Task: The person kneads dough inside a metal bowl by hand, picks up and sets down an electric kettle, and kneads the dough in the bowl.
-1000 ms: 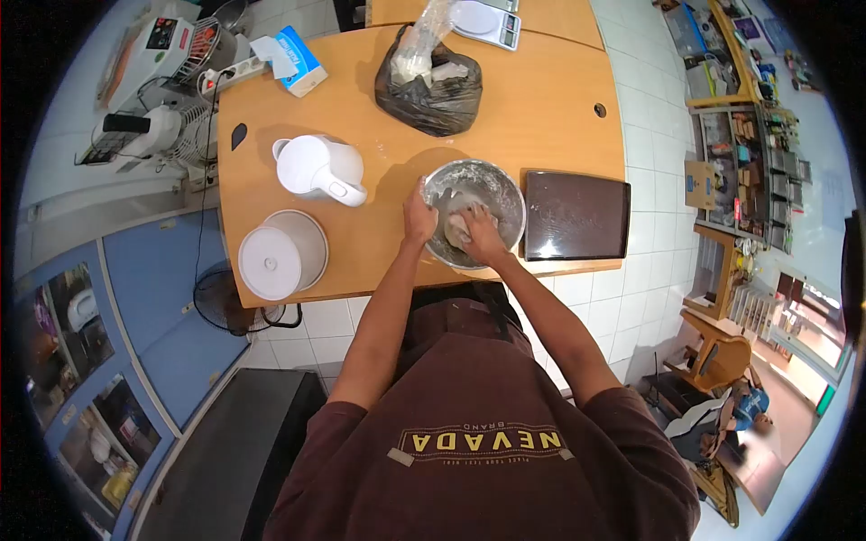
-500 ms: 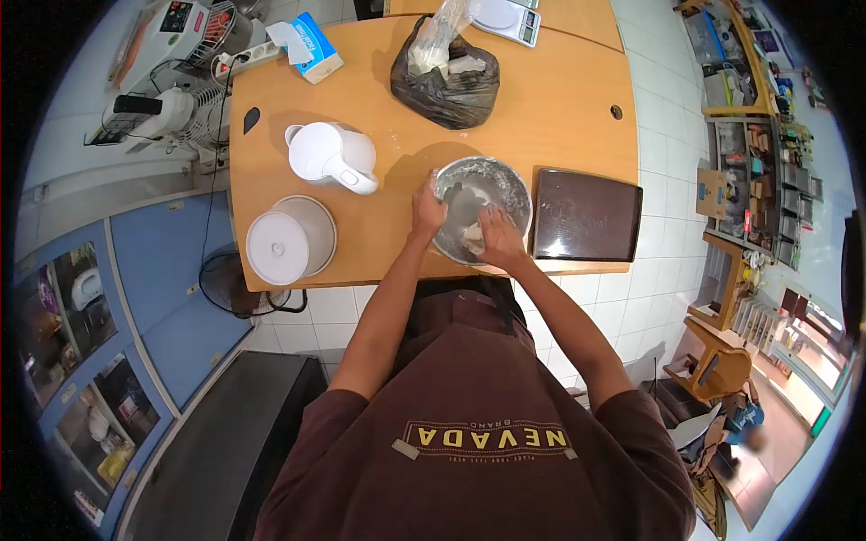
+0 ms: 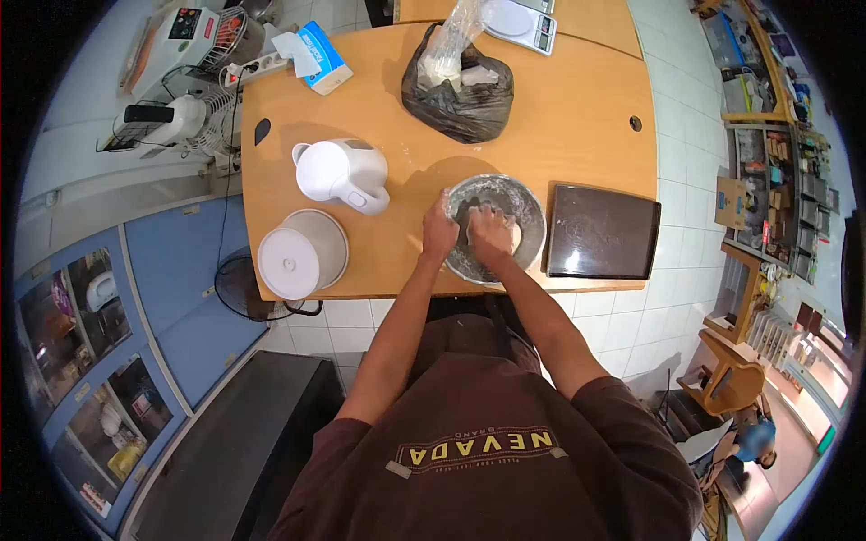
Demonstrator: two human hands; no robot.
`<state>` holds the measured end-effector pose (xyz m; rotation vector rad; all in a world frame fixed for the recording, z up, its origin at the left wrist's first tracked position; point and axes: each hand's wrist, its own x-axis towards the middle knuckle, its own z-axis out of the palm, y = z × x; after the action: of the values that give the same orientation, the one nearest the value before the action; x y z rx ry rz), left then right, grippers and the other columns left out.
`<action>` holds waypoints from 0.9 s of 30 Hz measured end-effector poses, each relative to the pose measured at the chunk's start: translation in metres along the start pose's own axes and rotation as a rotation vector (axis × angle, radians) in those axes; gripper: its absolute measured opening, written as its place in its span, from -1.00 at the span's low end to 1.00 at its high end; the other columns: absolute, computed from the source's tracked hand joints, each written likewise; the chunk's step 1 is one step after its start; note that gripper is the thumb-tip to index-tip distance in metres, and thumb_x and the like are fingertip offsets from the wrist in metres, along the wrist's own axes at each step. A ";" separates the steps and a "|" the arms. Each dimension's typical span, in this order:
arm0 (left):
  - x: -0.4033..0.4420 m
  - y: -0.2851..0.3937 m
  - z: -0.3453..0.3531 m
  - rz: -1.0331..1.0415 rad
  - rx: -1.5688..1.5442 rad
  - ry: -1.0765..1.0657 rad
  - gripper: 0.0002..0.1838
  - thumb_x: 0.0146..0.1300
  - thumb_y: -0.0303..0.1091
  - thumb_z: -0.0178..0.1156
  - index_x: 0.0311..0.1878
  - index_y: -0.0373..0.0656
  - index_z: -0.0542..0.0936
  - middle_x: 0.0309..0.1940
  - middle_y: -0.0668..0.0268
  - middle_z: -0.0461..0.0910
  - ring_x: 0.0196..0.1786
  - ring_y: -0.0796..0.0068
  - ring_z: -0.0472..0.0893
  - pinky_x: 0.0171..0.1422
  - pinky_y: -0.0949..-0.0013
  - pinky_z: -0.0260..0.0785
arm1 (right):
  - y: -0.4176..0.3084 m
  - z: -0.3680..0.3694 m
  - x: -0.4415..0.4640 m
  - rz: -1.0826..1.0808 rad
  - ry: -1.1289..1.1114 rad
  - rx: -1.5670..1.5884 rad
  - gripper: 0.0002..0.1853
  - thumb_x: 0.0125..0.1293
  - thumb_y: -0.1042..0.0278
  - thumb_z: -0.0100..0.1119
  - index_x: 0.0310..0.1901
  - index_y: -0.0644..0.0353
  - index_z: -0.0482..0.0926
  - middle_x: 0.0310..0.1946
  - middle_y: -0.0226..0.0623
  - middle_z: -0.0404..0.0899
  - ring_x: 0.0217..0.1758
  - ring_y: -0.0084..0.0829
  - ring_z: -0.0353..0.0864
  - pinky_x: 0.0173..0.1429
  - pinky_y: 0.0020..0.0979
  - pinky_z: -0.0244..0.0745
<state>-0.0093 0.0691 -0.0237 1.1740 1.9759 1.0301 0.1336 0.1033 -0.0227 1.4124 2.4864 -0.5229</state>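
Observation:
A round metal bowl [image 3: 541, 216], dusted with flour inside, sits near the table's front edge. My left hand [image 3: 439, 230] is closed on the bowl's left rim. Inside the bowl, my right hand [image 3: 490, 234] presses on a pale lump of dough [image 3: 516, 237], its fingers curled over the top. Most of the dough is hidden beneath that hand; a bit shows at the right of it.
Right of the bowl lies a dark baking tray [image 3: 603, 233]. A white electric kettle [image 3: 338, 173] and a lidded white container [image 3: 302, 254] stand at left. Farther back are a black plastic bag [image 3: 460, 113], kitchen scale [image 3: 519, 25] and tissue box [image 3: 327, 63]. Another person [image 3: 756, 442] appears far right.
My right hand has moved from the bowl's lower right side to its middle, over the dough. My left hand stays on the rim. The whole view has shifted slightly.

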 end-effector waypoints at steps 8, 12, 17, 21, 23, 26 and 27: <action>-0.001 -0.008 -0.001 0.044 -0.040 -0.011 -0.26 -0.02 -0.73 0.16 0.37 -0.41 0.38 0.01 -0.23 0.62 0.12 -0.25 0.59 0.24 0.01 0.44 | 0.015 0.010 0.025 0.326 0.577 0.816 -0.70 0.26 0.45 0.20 0.04 0.18 0.54 0.02 0.03 0.59 0.12 0.11 0.56 0.21 0.01 0.44; 0.003 -0.016 0.000 0.027 -0.007 0.021 -0.27 0.00 -0.69 0.17 0.37 -0.41 0.38 0.01 -0.23 0.61 0.12 -0.25 0.59 0.23 -0.01 0.44 | 0.042 -0.026 -0.007 0.014 0.352 0.925 -0.60 0.20 0.40 0.28 0.09 0.18 0.52 0.03 0.01 0.59 0.16 0.09 0.55 0.25 -0.03 0.43; 0.006 -0.002 -0.005 -0.013 -0.038 -0.019 -0.28 0.02 -0.67 0.16 0.38 -0.40 0.38 0.04 -0.22 0.60 0.14 -0.23 0.58 0.25 0.00 0.42 | 0.067 -0.058 -0.047 -0.219 0.109 0.366 -0.33 0.08 0.26 0.40 0.27 0.14 0.45 0.17 0.17 0.46 0.26 0.22 0.46 0.34 0.05 0.37; 0.009 -0.017 0.002 0.018 -0.083 -0.002 -0.28 0.01 -0.68 0.15 0.37 -0.40 0.39 0.05 -0.22 0.60 0.14 -0.22 0.58 0.25 0.01 0.43 | 0.054 -0.072 -0.065 -0.337 0.028 0.268 -0.29 0.08 0.21 0.37 0.31 0.09 0.41 0.15 0.26 0.40 0.20 0.32 0.42 0.32 0.10 0.37; 0.005 -0.019 0.005 0.023 -0.084 0.020 -0.29 0.01 -0.68 0.15 0.36 -0.39 0.39 0.04 -0.23 0.60 0.13 -0.22 0.58 0.24 0.01 0.43 | 0.040 -0.057 -0.066 -0.276 0.093 0.232 -0.38 0.17 0.09 0.34 0.24 0.14 0.43 0.16 0.20 0.40 0.23 0.27 0.42 0.35 0.08 0.35; 0.005 -0.006 -0.004 -0.011 -0.057 0.014 -0.29 0.00 -0.69 0.16 0.36 -0.39 0.40 0.01 -0.22 0.62 0.11 -0.22 0.60 0.22 0.01 0.44 | 0.026 -0.034 -0.053 -0.140 0.028 0.281 -0.43 0.24 -0.01 0.30 0.17 0.14 0.43 0.17 0.11 0.42 0.25 0.20 0.43 0.34 0.12 0.34; 0.005 -0.004 -0.005 -0.020 -0.071 0.008 -0.28 0.00 -0.69 0.16 0.36 -0.38 0.40 0.00 -0.22 0.62 0.10 -0.22 0.60 0.22 0.01 0.45 | 0.023 -0.031 -0.048 -0.083 -0.021 0.313 -0.44 0.26 -0.04 0.29 0.15 0.14 0.43 0.17 0.09 0.43 0.26 0.17 0.43 0.32 0.15 0.34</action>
<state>-0.0167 0.0707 -0.0248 1.1121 1.9373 1.0869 0.1770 0.0899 0.0191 1.4002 2.5374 -0.9756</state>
